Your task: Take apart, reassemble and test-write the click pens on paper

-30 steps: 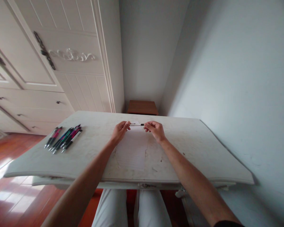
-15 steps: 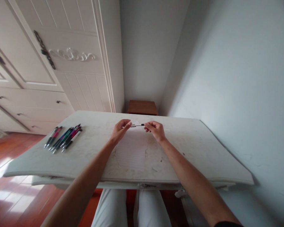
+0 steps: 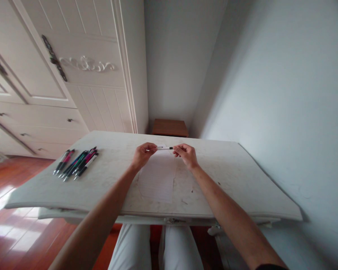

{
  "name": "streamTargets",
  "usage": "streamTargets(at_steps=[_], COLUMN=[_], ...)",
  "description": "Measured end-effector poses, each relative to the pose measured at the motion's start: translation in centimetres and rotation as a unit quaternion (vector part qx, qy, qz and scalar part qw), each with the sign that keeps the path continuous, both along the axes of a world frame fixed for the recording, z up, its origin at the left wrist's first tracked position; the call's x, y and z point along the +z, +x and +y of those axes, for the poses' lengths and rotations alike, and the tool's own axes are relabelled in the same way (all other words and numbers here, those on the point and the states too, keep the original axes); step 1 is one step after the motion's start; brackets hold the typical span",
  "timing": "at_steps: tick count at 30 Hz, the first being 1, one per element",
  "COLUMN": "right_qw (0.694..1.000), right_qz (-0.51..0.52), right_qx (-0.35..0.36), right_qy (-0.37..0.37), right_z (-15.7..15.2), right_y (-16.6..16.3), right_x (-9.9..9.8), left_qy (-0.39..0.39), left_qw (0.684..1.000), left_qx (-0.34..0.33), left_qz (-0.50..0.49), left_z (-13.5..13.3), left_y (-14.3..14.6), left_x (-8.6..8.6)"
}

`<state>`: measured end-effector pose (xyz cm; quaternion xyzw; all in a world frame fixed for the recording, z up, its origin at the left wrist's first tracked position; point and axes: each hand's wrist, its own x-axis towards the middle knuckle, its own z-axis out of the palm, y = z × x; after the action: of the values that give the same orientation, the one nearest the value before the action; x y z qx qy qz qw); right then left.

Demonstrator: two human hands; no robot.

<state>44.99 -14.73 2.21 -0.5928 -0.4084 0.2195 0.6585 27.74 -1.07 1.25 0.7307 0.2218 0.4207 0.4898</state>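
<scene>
Both hands hold one white pen (image 3: 163, 148) with a black tip level above the far middle of the white table (image 3: 242, 183). My left hand (image 3: 142, 154) pinches its left end with curled fingers. My right hand (image 3: 186, 153) pinches the black right end. Under the hands lies a lined sheet of paper (image 3: 157, 180), flat on the table.
A row of several pens (image 3: 76, 163), black, pink and green, lies at the table's left side. A white wardrobe (image 3: 59, 75) stands to the left, a small brown stand (image 3: 169, 128) beyond the table, a grey wall (image 3: 284, 93) on the right. My legs show under the near edge.
The pen and both hands stay nearly where they were. My left fingers have shifted slightly along the pen's left end.
</scene>
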Motion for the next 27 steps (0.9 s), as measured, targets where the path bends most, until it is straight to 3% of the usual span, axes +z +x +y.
streamTargets(at_steps=[5,10,17,27], right_qw=[1.0,1.0,1.0,1.0], right_qz=[-0.004,0.008,0.005,0.009], right_qx=[-0.003,0.001,-0.001,0.002], right_qy=[-0.003,0.015,0.022,0.017], right_z=[-0.06,-0.06,-0.02,-0.2], right_y=[-0.09,-0.17,0.01,-0.04], right_x=[0.02,0.02,-0.08,0.31], left_qy=[-0.028,0.004,0.04,-0.048], left_qw=[1.0,1.0,0.997,0.998], left_qx=[-0.008,0.009,-0.018,-0.048], left_qz=[-0.011,0.01,0.056,0.012], left_z=[-0.26,-0.26,-0.29,-0.06], left_y=[-0.06,0.05,-0.48,-0.35], left_x=[0.09,0.06,0.36,0.37])
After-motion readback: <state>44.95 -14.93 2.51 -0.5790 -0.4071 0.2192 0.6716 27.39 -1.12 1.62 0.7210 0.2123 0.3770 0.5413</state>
